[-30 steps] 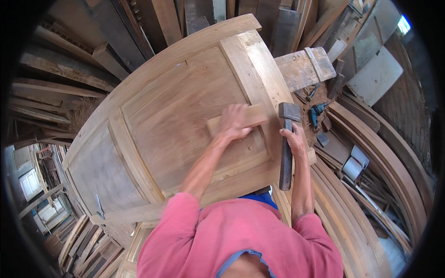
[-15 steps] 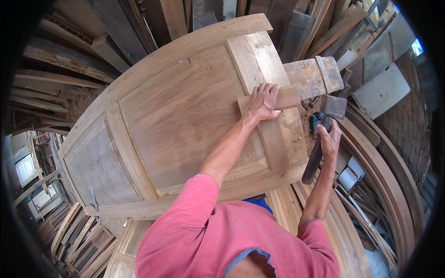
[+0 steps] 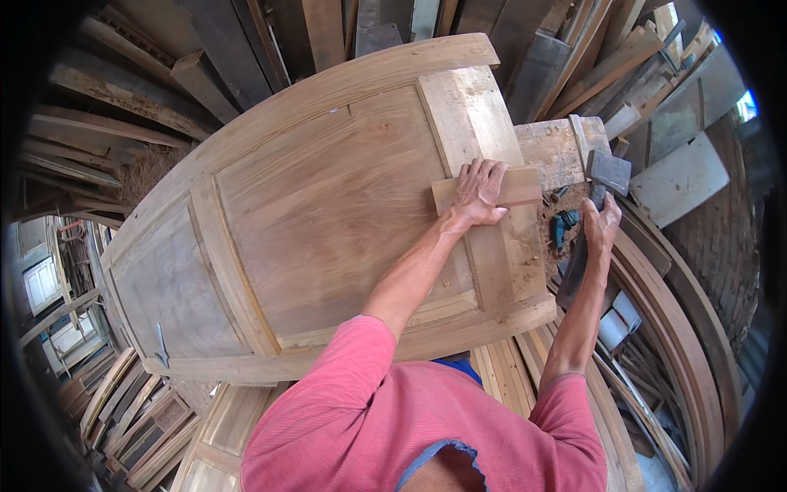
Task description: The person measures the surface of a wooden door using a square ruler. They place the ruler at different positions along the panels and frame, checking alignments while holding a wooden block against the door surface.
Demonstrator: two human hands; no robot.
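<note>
A large panelled wooden door (image 3: 328, 189) lies flat in front of me, with a raised frame around its panels. My left hand (image 3: 477, 197) grips a short flat wooden block (image 3: 519, 187), pressing it across the door's right end rail (image 3: 512, 254). In my right hand (image 3: 602, 221) is a mallet (image 3: 611, 170) with a blocky grey head and a dark handle, held by the handle close to the head. The mallet's head is in the air right of the block, apart from it. Part of the block is hidden under my left fingers.
Beyond the door's right end lies a worn board (image 3: 553, 152); a teal power tool (image 3: 563, 227) sits among shavings near it. A small metal tool (image 3: 161, 348) rests on the door's lower left. Timber planks (image 3: 221, 49) line the far side; long curved boards (image 3: 680, 328) stand at right.
My right hand has raised the mallet a little, up and to the right, away from the block. My left hand stays on the block. The whole view has shifted slightly.
</note>
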